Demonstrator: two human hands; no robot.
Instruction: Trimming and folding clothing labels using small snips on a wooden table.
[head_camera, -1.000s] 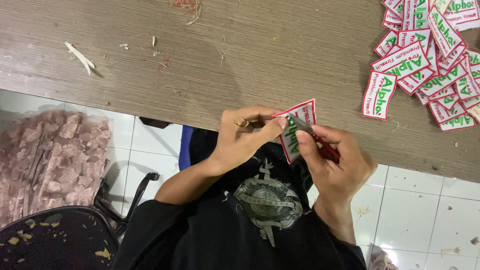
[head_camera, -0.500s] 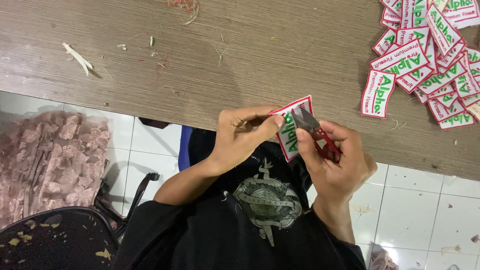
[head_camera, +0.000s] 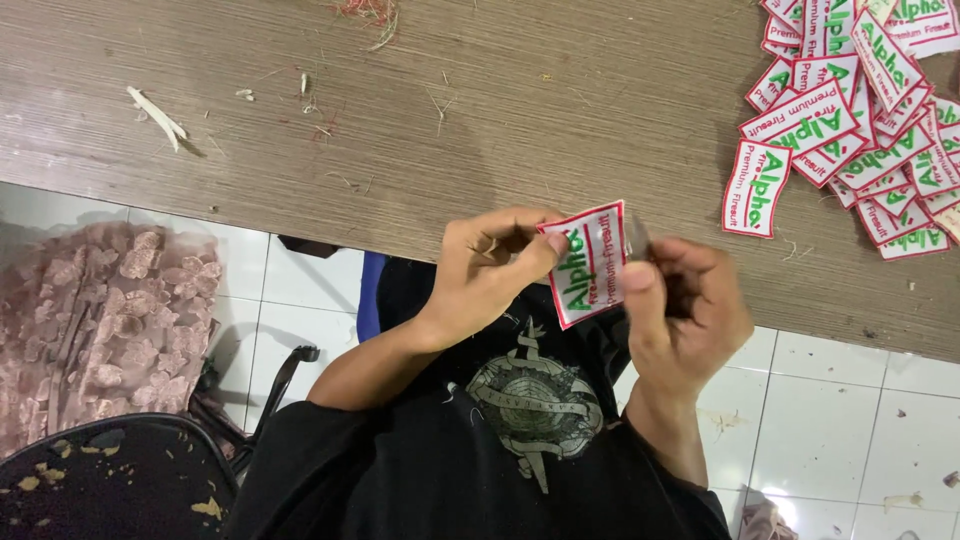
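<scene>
Head view, looking down. A grey-brown wood-grain table (head_camera: 500, 110) fills the upper part of the frame, its far and side edges cut off; white floor tiles (head_camera: 830, 430) show below it. A pinkish, textured heap of fabric (head_camera: 95, 330) lies at lower left, partly out of frame, above a dark chair seat (head_camera: 110, 480) flecked with scraps. The wearer's black printed shirt (head_camera: 520, 420) occupies the lower centre. A pile of embroidered patches (head_camera: 860, 110) (white, red-bordered, green lettering) spreads over the table's upper right corner and runs past the frame edge. The left hand (head_camera: 490, 265) is closed in a pinch on one patch (head_camera: 592, 262), held upright just off the table's near edge, over the lap. The right hand (head_camera: 690, 300) is curled beside that patch's right border, gripping a small tool (head_camera: 637, 240) whose kind is blurred and mostly hidden by the fingers. Thread trimmings (head_camera: 155, 110) litter the tabletop.
</scene>
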